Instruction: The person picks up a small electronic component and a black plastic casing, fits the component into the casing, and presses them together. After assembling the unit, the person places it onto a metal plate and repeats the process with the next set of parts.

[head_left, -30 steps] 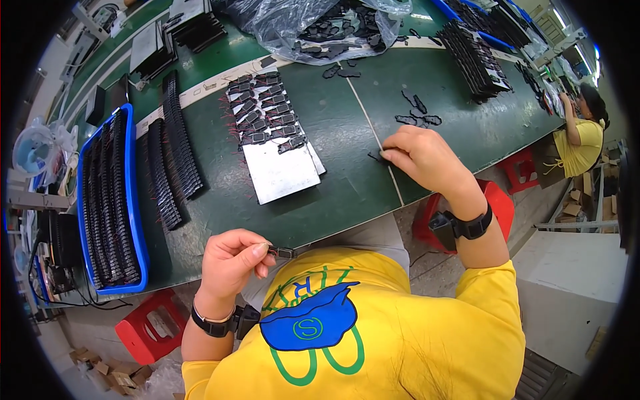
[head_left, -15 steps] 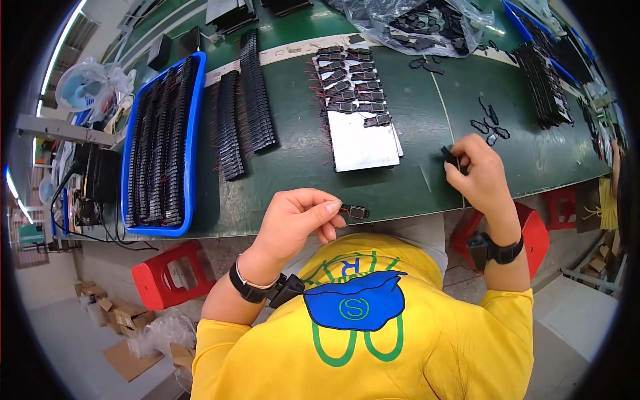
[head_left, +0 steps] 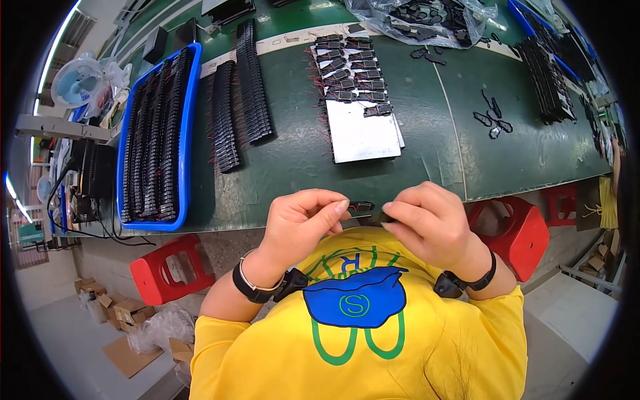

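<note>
Between thumb and fingertips, my left hand pinches a small black speaker-like part, held at the table's near edge by its thin wires. My right hand is just to the right of that part, with thumb and fingers closed together. A dark bit shows at its fingertips, mostly hidden by the fingers. Beyond my hands lies a stack topped with a white sheet. Several similar small black parts with red wires lie in rows across its far half.
At left, a blue tray holds long rows of black parts; more rows lie beside it. Thin black loop pieces lie at right. A clear plastic bag of black pieces is at the back. Red stools stand under the table edge.
My right hand has come left and nearer, from the table at right to beside the part in my left hand. My left hand keeps its pinch, and the part now appears more edge-on.
</note>
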Motion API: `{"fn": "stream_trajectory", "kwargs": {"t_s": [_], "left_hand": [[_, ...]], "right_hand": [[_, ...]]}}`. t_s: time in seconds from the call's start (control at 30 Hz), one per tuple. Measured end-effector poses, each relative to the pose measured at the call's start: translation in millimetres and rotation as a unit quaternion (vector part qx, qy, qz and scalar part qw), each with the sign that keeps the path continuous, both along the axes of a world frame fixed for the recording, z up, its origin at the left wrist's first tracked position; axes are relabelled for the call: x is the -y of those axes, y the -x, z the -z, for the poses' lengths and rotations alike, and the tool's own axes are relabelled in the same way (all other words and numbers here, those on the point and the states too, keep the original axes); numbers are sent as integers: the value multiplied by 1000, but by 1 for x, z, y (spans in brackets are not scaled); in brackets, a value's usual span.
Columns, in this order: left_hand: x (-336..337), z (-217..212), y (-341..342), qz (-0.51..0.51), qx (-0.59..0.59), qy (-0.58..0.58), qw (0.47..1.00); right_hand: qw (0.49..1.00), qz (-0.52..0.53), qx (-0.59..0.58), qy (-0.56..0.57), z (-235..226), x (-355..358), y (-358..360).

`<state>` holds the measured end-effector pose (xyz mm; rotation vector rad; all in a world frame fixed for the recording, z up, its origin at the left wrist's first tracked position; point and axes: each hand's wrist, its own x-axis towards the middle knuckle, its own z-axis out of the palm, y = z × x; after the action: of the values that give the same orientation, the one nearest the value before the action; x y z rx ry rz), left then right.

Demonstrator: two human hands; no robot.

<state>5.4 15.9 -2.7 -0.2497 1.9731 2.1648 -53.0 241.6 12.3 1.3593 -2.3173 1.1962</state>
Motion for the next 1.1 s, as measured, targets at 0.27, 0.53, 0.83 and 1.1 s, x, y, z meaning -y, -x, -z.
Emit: {"fn": "stream_trajectory", "kwargs": {"t_s": [0.27,0.53,0.83,1.1], "left_hand": [[0,0,-1,10,2,-19,1000],[4,4,-1,25,25,-81,996],[5,6,-3,33,15,-107,994],[2,6,-6,29,-4,-93,995]], "right_hand": [[998,19,-62,3,6,23,-6],[998,25,-64,-12,6,26,-9],[996,18,-80,-16,7,26,-10],[997,29,-77,-2,9,26,-13]]}}
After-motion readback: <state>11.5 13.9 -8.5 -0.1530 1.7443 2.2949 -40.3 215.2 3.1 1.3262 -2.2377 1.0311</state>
